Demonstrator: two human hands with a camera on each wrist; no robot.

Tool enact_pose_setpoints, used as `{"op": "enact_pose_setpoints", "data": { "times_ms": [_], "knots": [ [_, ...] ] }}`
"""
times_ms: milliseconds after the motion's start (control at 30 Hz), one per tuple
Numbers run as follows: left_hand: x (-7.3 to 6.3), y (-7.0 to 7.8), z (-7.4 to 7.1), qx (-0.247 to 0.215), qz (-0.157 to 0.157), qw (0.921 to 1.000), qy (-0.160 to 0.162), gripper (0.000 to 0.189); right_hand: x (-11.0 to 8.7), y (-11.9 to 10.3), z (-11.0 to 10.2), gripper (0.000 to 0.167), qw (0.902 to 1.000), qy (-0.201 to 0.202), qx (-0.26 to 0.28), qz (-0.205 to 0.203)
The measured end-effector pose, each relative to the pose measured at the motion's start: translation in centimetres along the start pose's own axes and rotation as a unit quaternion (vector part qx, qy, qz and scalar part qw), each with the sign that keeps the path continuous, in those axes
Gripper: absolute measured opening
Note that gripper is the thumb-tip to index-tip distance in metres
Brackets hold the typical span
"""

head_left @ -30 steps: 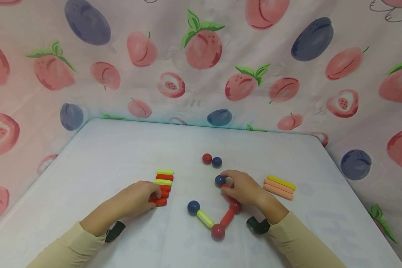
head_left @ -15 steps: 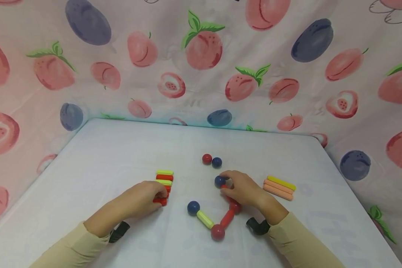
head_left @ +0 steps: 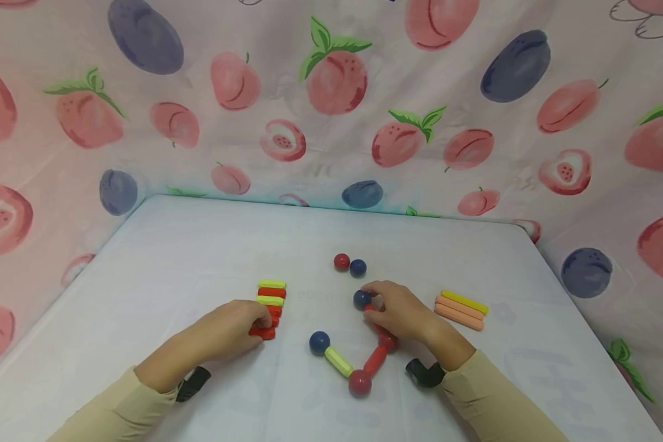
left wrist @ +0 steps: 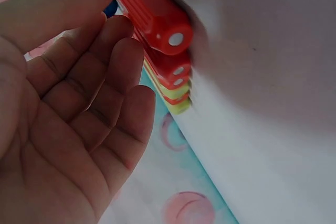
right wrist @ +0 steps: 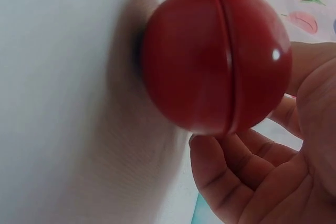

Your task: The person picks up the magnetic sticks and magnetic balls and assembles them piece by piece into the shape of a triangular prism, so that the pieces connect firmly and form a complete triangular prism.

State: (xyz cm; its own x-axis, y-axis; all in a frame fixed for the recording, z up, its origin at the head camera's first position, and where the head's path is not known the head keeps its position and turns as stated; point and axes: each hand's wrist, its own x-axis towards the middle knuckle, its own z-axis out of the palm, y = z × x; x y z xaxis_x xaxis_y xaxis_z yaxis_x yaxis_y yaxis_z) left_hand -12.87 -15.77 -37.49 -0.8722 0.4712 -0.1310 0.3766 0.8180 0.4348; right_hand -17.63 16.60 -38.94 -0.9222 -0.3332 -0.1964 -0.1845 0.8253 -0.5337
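Observation:
In the head view my left hand (head_left: pixel 229 329) is at a row of short red and yellow-green magnetic rods. Its thumb and fingers straddle the nearest red rod (head_left: pixel 263 333), whose white-dotted end shows in the left wrist view; their grip is partly hidden. With thumb and index finger my right hand (head_left: pixel 403 312) holds a blue ball (head_left: pixel 361 299), which ends a zigzag chain. From there the chain runs through a partly covered red rod, a red ball (right wrist: pixel 215 59), another red rod (head_left: pixel 375 361), a second red ball (head_left: pixel 360 383) and a yellow-green rod (head_left: pixel 339 361) to another blue ball (head_left: pixel 319 342).
Behind the chain, a loose red ball (head_left: pixel 341 262) and a loose blue ball (head_left: pixel 358 267) sit side by side. To the right lie longer rods, one yellow (head_left: pixel 464 301) and two peach (head_left: pixel 458 313). Fruit-printed cloth (head_left: pixel 331 147) hangs behind the white table (head_left: pixel 210 233).
My left hand has shifted right along the rods, then slightly back left. The rods stay in place. My right hand and the chain have hardly moved.

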Motion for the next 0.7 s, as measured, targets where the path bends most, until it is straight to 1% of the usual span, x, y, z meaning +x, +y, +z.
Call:
{"op": "enact_pose_setpoints", "data": {
  "times_ms": [100, 200, 233, 367, 467, 600, 700],
  "knots": [
    [0.2, 0.5, 0.0, -0.001, 0.003, 1.0, -0.004, 0.019, 0.0, 0.0, 0.1, 0.05, 1.0, 0.002, 0.003, -0.002],
    [0.6, 1.1, 0.2, 0.001, 0.014, 0.9999, -0.005, 0.018, 0.0, 0.0, 0.1, 0.05, 1.0, 0.002, 0.007, -0.003],
    [0.8, 1.4, 0.3, -0.001, 0.019, 0.9998, -0.006, 0.018, 0.0, 0.0, 0.1, 0.05, 1.0, 0.003, 0.008, -0.003],
    [1.7, 2.6, 0.7, -0.013, 0.056, 0.9983, -0.006, 0.024, -0.1, 0.1, 0.0, 0.049, 0.9999, 0.003, 0.01, -0.004],
    [2.3, 3.5, 1.3, -0.02, 0.07, 0.9973, -0.012, 0.026, -0.1, 0.2, 0.1, 0.049, 0.9999, 0.002, 0.011, -0.005],
    [3.0, 4.6, 1.9, -0.028, 0.059, 0.9974, -0.029, 0.025, 0.0, 0.2, 0.3, 0.051, 0.9999, 0.004, 0.008, -0.009],
    [3.3, 5.1, 2.2, -0.035, 0.056, 0.9972, -0.036, 0.023, 0.1, 0.2, 0.3, 0.053, 0.9999, 0.004, 0.006, -0.01]
  ]
}}
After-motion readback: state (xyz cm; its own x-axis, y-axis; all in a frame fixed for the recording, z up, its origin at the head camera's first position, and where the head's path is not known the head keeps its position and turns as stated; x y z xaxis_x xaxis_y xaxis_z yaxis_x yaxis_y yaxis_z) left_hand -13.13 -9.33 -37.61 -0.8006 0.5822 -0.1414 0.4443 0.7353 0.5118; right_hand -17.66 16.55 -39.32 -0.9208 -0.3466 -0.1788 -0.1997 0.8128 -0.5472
